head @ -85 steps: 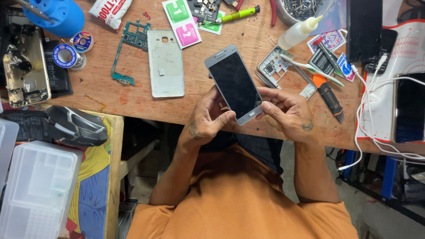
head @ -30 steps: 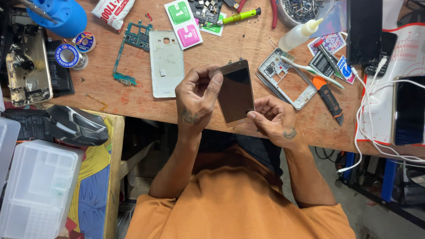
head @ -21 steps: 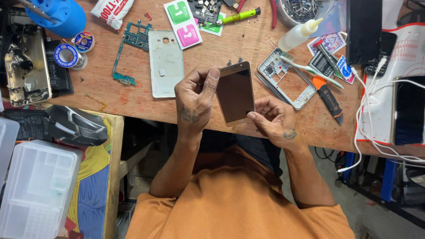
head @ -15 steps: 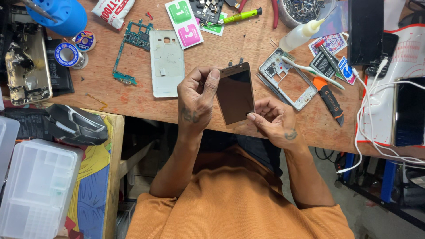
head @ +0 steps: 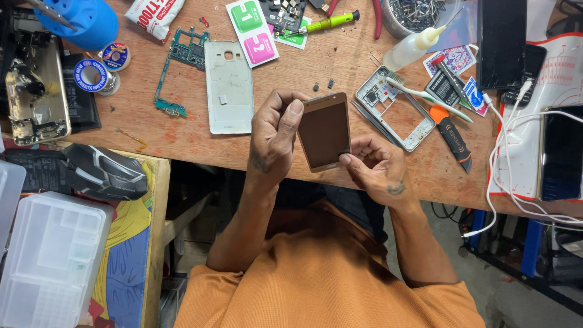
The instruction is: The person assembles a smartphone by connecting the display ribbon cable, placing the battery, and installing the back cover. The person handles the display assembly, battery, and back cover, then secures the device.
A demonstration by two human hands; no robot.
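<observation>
Hands (head: 276, 136) gripping flat glossy phone panel (head: 326, 132), scratched wooden bench (head: 182, 130)

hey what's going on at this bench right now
A person in an orange shirt holds a flat gold-edged phone screen panel upright over the wooden workbench. The left hand pinches its left edge with the thumb near the top corner; the right hand supports its lower right corner. On the bench lie a white phone back cover, a green circuit board and a silver phone frame.
</observation>
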